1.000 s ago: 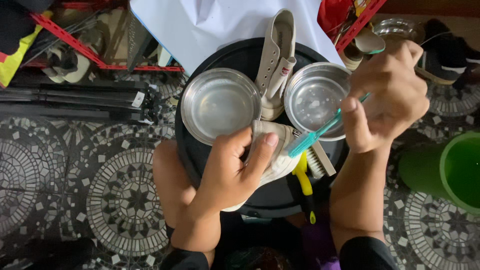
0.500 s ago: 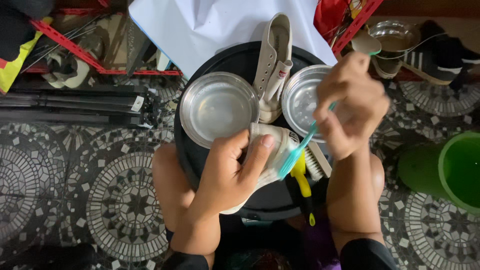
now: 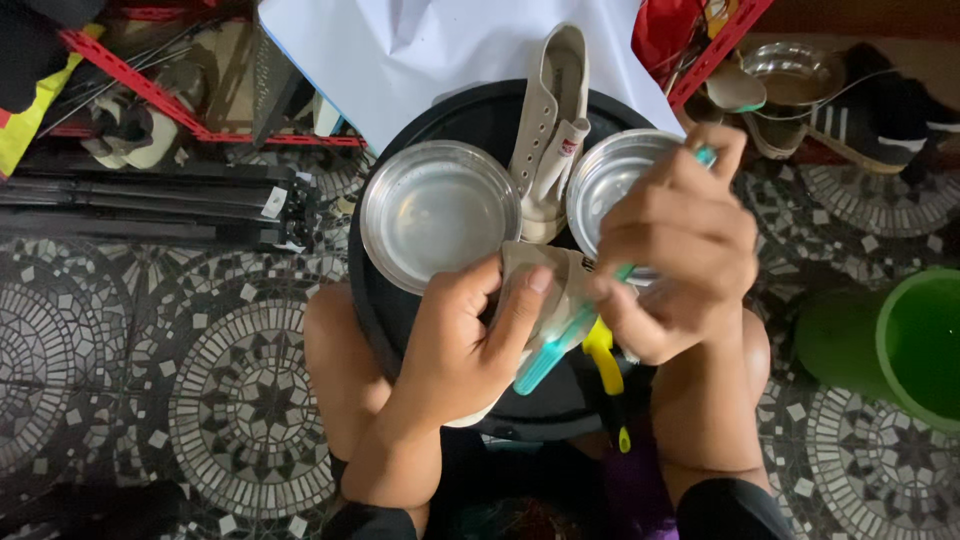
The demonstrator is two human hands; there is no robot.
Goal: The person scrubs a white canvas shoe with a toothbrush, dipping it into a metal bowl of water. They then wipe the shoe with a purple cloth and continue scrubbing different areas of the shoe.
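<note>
Patterned tile floor (image 3: 200, 400); black round tray (image 3: 470, 115) carries two steel bowls: left bowl (image 3: 438, 212) holds clear water, right bowl (image 3: 605, 180) partly hidden. Left hand (image 3: 460, 340) grip clamped on white shoe (image 3: 545, 285); right hand (image 3: 680, 250) grip clamped on teal brush (image 3: 550, 355).

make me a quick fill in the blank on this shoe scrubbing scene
1. The left hand holds a pale ____ over the black tub.
2. The right hand holds a teal ____.
3. Two ____ bowls sit on the tub.
4. A ____ bucket stands at the right edge.

Missing words: shoe; brush; metal; green

Left hand (image 3: 465, 345) curled, thumb up; right hand (image 3: 680, 250) clenched, fingers folded, knuckles up.
</note>
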